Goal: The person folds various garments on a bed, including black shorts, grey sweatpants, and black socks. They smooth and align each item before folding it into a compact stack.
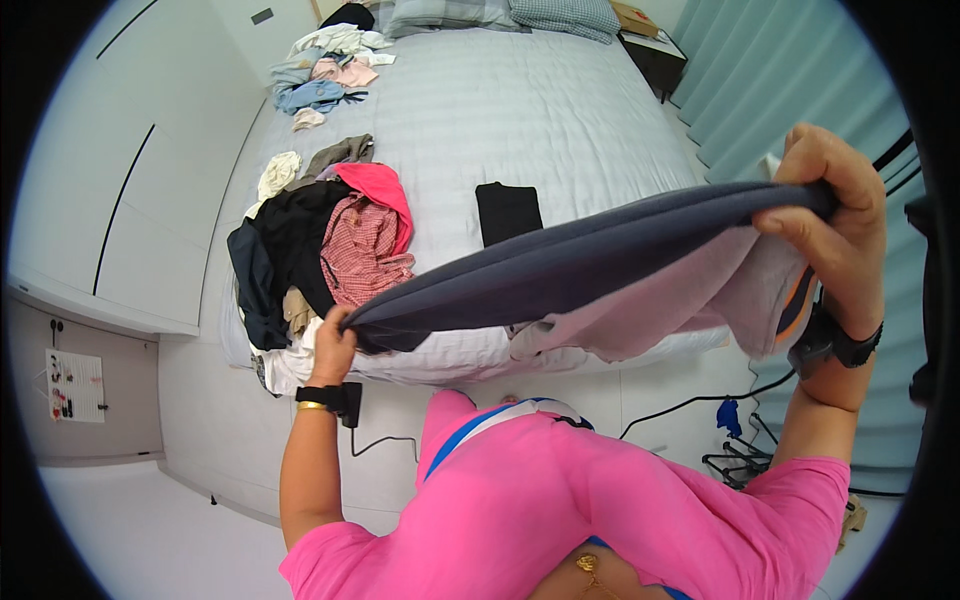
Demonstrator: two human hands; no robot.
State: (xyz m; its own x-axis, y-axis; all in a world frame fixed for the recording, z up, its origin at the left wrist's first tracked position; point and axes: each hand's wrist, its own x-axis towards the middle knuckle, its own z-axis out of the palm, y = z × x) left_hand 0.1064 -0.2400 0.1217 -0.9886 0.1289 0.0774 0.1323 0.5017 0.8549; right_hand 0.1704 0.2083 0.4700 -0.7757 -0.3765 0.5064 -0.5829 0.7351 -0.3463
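Note:
Stretched between my two hands is a dark grey-blue garment (pixel 555 262) with a paler greyish-pink part (pixel 637 307) hanging below its right half. My left hand (pixel 334 349) pinches its left end, low over the front edge of the bed. Higher up and to the right, my right hand (pixel 832 202) grips the other end between thumb and fingers. An orange-and-dark trim (pixel 796 304) shows near my right wrist. Behind the garment a black folded cloth (pixel 508 212) lies on the bed, its lower edge hidden.
On the bed's left side is a heap of clothes with a red checked garment (pixel 364 244) and a black one (pixel 300 225). Another clothes pile (pixel 322 71) lies farther back, near pillows (pixel 450 15). A black cable (pixel 697 401) runs from my right wrist; a folding metal frame (pixel 739 457) stands on the floor.

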